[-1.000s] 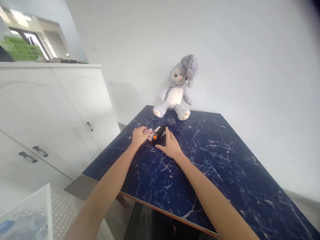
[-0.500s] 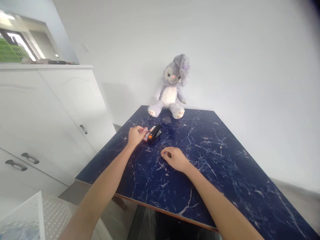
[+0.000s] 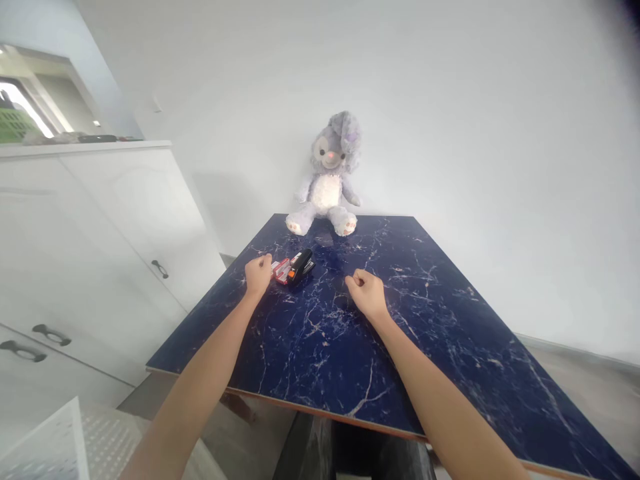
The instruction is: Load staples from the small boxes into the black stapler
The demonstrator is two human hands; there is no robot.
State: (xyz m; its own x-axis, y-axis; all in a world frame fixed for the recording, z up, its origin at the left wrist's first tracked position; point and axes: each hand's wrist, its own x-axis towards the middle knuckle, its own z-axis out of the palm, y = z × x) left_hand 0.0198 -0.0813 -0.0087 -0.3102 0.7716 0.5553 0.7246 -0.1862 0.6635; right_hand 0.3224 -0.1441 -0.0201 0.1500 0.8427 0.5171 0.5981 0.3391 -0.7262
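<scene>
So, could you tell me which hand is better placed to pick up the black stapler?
Probably the left hand: it is by the red box next to the stapler, while the right hand rests fisted farther away.

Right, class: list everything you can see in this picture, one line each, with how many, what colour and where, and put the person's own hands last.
table: 1, dark blue marbled top with white veins, fills the middle, far edge near the wall
plush rabbit: 1, grey-lilac with white belly, seated at the table's far edge against the wall
stapler: 1, black with an orange spot, on the table left of centre
small box: 1, red and white, touching the stapler's left side
cabinet: 1, white with dark handles, left of the table
crate: 1, green, on the cabinet top at the left edge
left hand: closed, knuckles up, at the small box
right hand: fisted, holding nothing visible, on the table right of the stapler
</scene>
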